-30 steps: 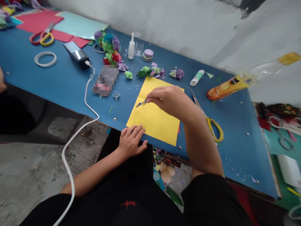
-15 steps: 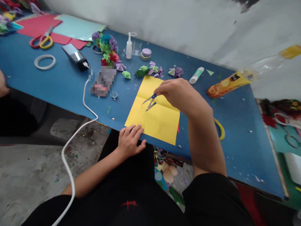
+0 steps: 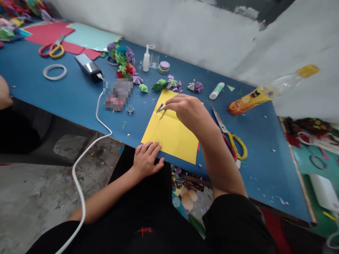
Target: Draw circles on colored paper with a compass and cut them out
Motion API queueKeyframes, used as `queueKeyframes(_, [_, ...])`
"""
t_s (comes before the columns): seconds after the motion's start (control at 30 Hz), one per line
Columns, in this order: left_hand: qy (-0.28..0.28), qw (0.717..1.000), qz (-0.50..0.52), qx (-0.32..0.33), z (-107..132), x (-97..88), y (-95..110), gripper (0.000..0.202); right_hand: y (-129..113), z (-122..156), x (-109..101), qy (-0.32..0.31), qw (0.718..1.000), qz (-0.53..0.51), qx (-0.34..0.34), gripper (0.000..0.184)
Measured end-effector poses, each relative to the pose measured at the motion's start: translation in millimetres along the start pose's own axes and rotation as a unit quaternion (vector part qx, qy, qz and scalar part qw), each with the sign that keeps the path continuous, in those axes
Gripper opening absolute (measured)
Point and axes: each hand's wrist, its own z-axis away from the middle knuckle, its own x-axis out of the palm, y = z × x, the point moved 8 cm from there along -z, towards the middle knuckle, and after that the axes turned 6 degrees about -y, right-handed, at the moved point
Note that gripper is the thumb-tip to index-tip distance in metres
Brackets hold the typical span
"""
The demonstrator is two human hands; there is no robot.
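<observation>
A creased sheet of yellow paper [image 3: 172, 137] lies on the blue table [image 3: 265, 158] in front of me. My right hand [image 3: 186, 109] pinches the top of a drawing compass [image 3: 161, 110] over the upper left part of the sheet. The compass legs are spread and point down and left; whether its tips touch the paper I cannot tell. My left hand [image 3: 147, 158] rests with fingers apart on the sheet's lower left edge. Faint curved lines show on the lower half of the paper.
Red-and-yellow scissors [image 3: 229, 135] lie beside my right forearm, near a tilted orange drink bottle [image 3: 254, 97] and a glue stick [image 3: 217, 90]. Crumpled paper flowers [image 3: 160, 84] lie behind the sheet. A white cable [image 3: 96, 141] hangs over the left edge. Another person's arm [image 3: 4, 93] shows far left.
My right hand has moved left with the compass, which has turned and now sits nearer the sheet's upper left. The scissors beside my forearm have come into fuller view. My left hand stays put.
</observation>
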Motion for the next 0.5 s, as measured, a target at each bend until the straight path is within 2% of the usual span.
queueKeyframes(0.3, [-0.011, 1.0, 0.02, -0.013, 1, 4.0, -2, 0.032, 26, -5, 4, 0.038, 0.998, -0.052, 0.016, 0.051])
queueKeyframes(0.5, [-0.008, 1.0, 0.022, -0.018, 1, 4.6, -1, 0.03, 22, -1, -2, 0.018, 1.0, -0.006, 0.019, 0.046])
